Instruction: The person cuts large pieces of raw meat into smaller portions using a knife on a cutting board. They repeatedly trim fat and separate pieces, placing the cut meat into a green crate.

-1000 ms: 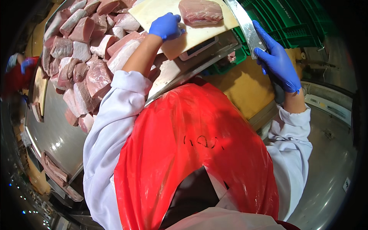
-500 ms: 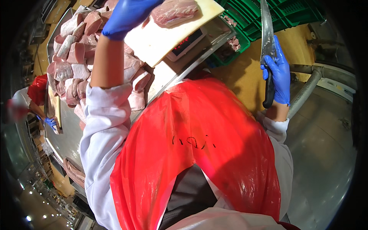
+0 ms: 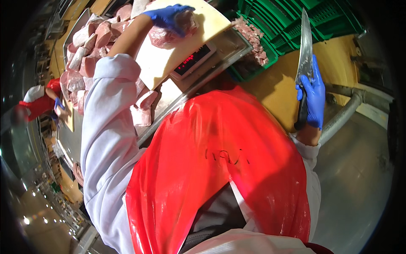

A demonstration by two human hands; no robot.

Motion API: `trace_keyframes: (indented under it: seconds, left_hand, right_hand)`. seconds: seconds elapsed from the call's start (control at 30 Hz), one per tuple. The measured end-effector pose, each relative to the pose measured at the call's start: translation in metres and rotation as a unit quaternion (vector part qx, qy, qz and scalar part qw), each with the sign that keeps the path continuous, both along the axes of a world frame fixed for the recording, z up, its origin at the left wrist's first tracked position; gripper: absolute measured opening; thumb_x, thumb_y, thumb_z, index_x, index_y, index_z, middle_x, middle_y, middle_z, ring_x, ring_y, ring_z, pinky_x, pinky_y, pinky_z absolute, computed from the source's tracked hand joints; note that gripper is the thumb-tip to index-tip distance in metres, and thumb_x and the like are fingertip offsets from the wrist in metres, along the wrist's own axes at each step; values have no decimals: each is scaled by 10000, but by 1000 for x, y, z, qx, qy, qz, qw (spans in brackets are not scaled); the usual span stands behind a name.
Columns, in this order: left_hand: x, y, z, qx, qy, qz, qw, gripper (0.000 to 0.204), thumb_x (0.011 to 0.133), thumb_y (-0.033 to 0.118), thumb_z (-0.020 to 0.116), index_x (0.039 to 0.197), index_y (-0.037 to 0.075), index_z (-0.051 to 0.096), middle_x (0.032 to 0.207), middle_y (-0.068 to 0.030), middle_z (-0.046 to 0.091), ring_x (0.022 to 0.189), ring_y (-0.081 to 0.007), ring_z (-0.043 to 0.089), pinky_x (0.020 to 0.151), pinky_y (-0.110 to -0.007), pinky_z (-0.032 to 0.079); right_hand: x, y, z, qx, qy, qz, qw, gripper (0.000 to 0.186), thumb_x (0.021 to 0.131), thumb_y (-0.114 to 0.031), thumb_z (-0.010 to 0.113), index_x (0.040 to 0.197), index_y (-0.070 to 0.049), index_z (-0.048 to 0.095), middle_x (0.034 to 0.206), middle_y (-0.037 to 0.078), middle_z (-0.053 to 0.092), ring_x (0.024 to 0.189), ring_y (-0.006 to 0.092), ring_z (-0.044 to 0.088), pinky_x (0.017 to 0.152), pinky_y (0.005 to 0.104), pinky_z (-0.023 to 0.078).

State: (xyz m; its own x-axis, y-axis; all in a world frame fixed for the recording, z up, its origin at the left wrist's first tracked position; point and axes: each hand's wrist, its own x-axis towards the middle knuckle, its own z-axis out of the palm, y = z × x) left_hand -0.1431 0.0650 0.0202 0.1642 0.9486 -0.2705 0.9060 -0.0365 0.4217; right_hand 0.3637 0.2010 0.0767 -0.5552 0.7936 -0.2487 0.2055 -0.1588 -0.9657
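In a blue glove, my left hand (image 3: pixel 169 17) lies over a pink piece of raw meat (image 3: pixel 167 37), its fingers and thumb spread around the top. That piece rests on a white cutting board (image 3: pixel 207 21). Off to the right, my right hand (image 3: pixel 314 95), also gloved in blue, is closed around the black handle of a knife (image 3: pixel 305 53). The long blade points up and away, apart from the board and the meat. Many cut chunks of raw meat (image 3: pixel 86 65) are heaped left of the board, partly hidden by my left arm.
A scale with a lit red display (image 3: pixel 192 61) sits at the board's near edge. Beyond the metal table edge (image 3: pixel 237 44), a green crate (image 3: pixel 270 53) holds meat scraps (image 3: pixel 253 40). A metal rail (image 3: pixel 342 114) stands by my right arm. A co-worker (image 3: pixel 40 99) works far left.
My left hand has come down onto the meat piece on the board, which has shifted nearer and left. The knife in my right hand has moved slightly right and down.
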Motion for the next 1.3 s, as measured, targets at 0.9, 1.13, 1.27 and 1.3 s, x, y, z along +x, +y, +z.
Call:
trace_keyframes:
  seconds: [0.9,1.13,1.27,1.3]
  left_hand:
    - [97,-221,-28,445,-132,643,609,276,1022,138,616,1220,-53,600,1020,-122,689,807,-152,664,720,-269,551]
    - [104,-223,-36,527,-96,589,605,200,950,111,696,1119,14,646,899,-62,668,760,-105,616,698,-249,520]
    - [140,-179,-17,433,113,410,794,220,864,214,761,1040,113,675,801,-86,629,678,-232,622,618,-346,515]
    - [146,-166,-15,422,172,345,820,215,844,251,768,1005,138,679,789,-93,616,669,-278,621,590,-384,508]
  right_hand:
    - [-255,-96,-103,364,44,416,832,708,953,-180,570,1599,-268,295,863,233,691,708,461,649,674,535,540]
    - [-123,-63,-133,321,-34,523,789,723,947,-128,594,1603,-212,303,939,203,708,714,437,652,640,496,538]
    - [-94,-48,-123,277,-53,463,841,729,941,-76,618,1601,-176,323,831,154,705,608,281,656,596,403,532]
    - [-93,-51,-120,255,-67,428,864,729,941,-66,621,1600,-166,326,807,139,702,580,232,649,587,379,529]
